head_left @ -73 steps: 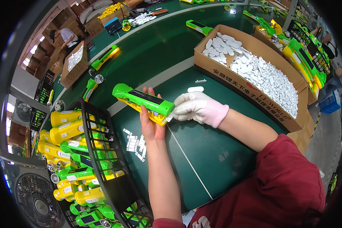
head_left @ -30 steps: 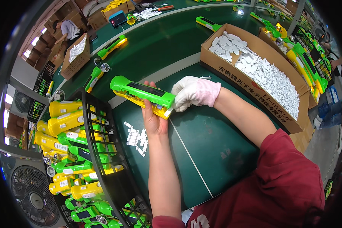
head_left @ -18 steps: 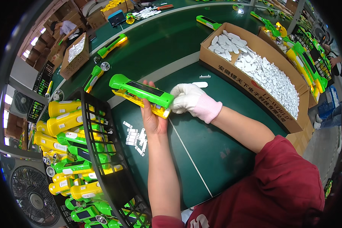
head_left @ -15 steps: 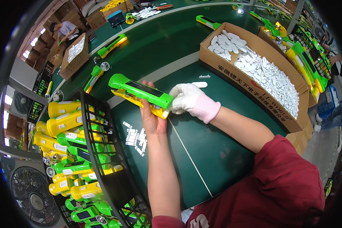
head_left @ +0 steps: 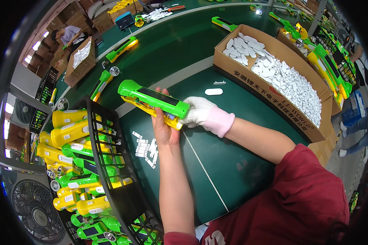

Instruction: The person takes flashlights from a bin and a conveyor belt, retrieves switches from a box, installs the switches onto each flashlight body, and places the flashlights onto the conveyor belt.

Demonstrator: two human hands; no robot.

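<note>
My bare left hand (head_left: 165,124) grips a flashlight casing (head_left: 149,96) from below, its fingertips showing beyond the far side. The casing has a green upper half with a dark panel and a yellow lower half; a gap between them shows inner parts. At the near right end of the casing, my right hand (head_left: 199,111), in a white glove with a pink cuff, closes its fingers on the end. Whether it also pinches a small part is hidden. Beyond the glove lie a white oval cover (head_left: 214,92) and a thin white strip (head_left: 219,83).
Left, a black crate (head_left: 106,151) holds several green and yellow flashlights. Small white pieces (head_left: 146,148) lie beside it. A cardboard box (head_left: 270,81) of white parts stands at right. More flashlights (head_left: 122,49) lie on the green belt beyond. Another person (head_left: 71,34) works far left.
The casing has shifted slightly right. My right hand has turned a little, its fingers now lower around the casing's end, and the white oval cover shows more fully.
</note>
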